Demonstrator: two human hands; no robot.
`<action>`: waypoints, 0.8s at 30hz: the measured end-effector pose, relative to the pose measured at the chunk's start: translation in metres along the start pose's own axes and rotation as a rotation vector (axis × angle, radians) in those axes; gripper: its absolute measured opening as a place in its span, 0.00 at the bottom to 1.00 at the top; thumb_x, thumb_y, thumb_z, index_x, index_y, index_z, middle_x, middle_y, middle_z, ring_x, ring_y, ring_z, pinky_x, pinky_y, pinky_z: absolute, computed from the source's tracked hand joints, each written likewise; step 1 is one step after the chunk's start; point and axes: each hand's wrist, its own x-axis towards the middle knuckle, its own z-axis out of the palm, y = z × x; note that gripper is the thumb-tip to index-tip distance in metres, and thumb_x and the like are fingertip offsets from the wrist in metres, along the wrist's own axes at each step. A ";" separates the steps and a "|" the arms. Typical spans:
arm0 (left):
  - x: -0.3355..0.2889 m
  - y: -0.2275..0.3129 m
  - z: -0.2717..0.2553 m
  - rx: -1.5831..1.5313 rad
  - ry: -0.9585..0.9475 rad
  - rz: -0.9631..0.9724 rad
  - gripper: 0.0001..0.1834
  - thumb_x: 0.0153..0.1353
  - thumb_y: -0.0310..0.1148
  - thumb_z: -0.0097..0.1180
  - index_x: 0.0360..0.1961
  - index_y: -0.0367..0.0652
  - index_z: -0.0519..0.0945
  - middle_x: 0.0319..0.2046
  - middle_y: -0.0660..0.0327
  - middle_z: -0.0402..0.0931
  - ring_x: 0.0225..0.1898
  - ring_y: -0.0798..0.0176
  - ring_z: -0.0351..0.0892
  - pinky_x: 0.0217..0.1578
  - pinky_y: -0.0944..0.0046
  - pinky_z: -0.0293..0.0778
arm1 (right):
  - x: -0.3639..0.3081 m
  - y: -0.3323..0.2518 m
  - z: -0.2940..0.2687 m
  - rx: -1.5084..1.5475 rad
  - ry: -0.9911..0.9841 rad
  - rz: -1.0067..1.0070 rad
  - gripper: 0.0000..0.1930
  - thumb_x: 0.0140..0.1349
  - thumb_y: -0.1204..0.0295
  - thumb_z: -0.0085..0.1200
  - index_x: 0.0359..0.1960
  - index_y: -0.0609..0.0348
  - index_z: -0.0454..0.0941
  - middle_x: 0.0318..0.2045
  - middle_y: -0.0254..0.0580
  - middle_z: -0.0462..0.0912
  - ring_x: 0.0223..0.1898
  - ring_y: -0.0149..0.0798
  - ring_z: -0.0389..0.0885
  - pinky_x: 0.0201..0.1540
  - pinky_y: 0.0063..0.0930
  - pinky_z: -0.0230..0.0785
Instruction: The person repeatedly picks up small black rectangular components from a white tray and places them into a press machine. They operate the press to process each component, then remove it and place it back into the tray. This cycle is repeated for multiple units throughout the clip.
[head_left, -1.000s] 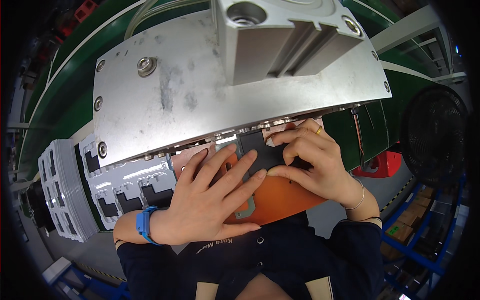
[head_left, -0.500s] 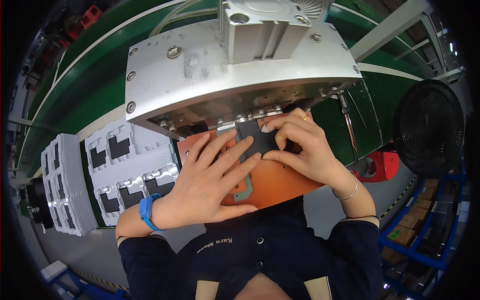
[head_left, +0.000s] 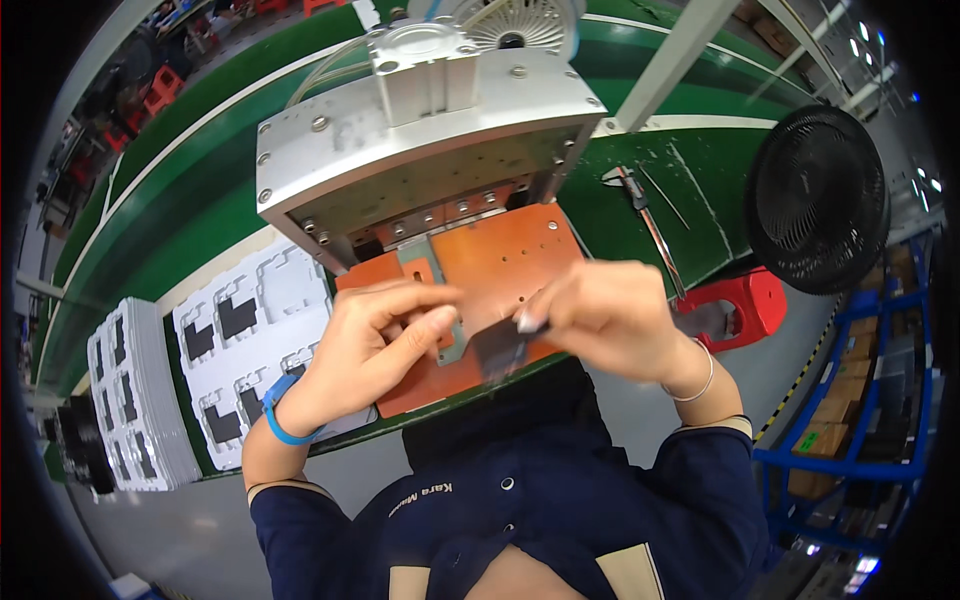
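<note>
My right hand (head_left: 610, 315), blurred by motion, pinches a thin black sheet (head_left: 497, 350) by its edge. The sheet hangs tilted over the near part of the orange plate (head_left: 500, 250). My left hand (head_left: 370, 345) is over the plate's left part, beside a grey-green metal guide piece (head_left: 450, 352). Its thumb and forefinger are apart with nothing seen between them; the other fingers are curled. Behind both hands stands a silver metal press (head_left: 420, 150) with a cylinder block on top.
To the left lies a white moulded tray (head_left: 215, 375) with black cut pieces, beside a stack of similar trays (head_left: 140, 400). On the green bench at right rests a caliper (head_left: 645, 215). A black fan (head_left: 820, 200) and a red stool (head_left: 735, 310) stand farther right.
My right hand has drawn the black sheet from beneath the press toward me. My left hand has lifted off the sheet and curled its fingers. The view has shifted, showing more of the orange plate.
</note>
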 end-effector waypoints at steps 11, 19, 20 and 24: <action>0.004 -0.002 0.005 -0.596 -0.416 -0.265 0.11 0.62 0.24 0.62 0.45 0.35 0.78 0.35 0.60 0.82 0.30 0.67 0.84 0.32 0.71 0.80 | -0.020 0.036 -0.041 -0.398 0.328 0.298 0.17 0.52 0.80 0.62 0.47 0.64 0.80 0.47 0.47 0.83 0.48 0.43 0.82 0.53 0.32 0.72; 0.014 -0.002 0.008 -0.451 -0.091 -0.153 0.16 0.64 0.29 0.61 0.50 0.32 0.77 0.35 0.59 0.81 0.33 0.67 0.85 0.37 0.69 0.79 | -0.140 0.191 -0.085 -0.859 0.217 1.079 0.23 0.45 0.70 0.66 0.46 0.61 0.80 0.43 0.53 0.79 0.49 0.54 0.78 0.53 0.41 0.71; 0.016 -0.004 0.008 -0.441 -0.084 -0.154 0.15 0.65 0.30 0.61 0.49 0.32 0.78 0.36 0.58 0.81 0.33 0.67 0.84 0.36 0.69 0.79 | -0.139 0.196 -0.084 -0.913 0.273 1.029 0.19 0.43 0.68 0.65 0.39 0.61 0.82 0.39 0.52 0.82 0.45 0.54 0.81 0.49 0.40 0.73; 0.016 -0.009 0.008 -0.461 -0.049 -0.199 0.14 0.64 0.31 0.60 0.45 0.32 0.79 0.32 0.56 0.82 0.27 0.69 0.83 0.30 0.72 0.79 | -0.132 0.203 -0.088 -0.884 0.344 1.109 0.14 0.41 0.70 0.63 0.31 0.60 0.80 0.26 0.47 0.85 0.32 0.49 0.84 0.40 0.39 0.75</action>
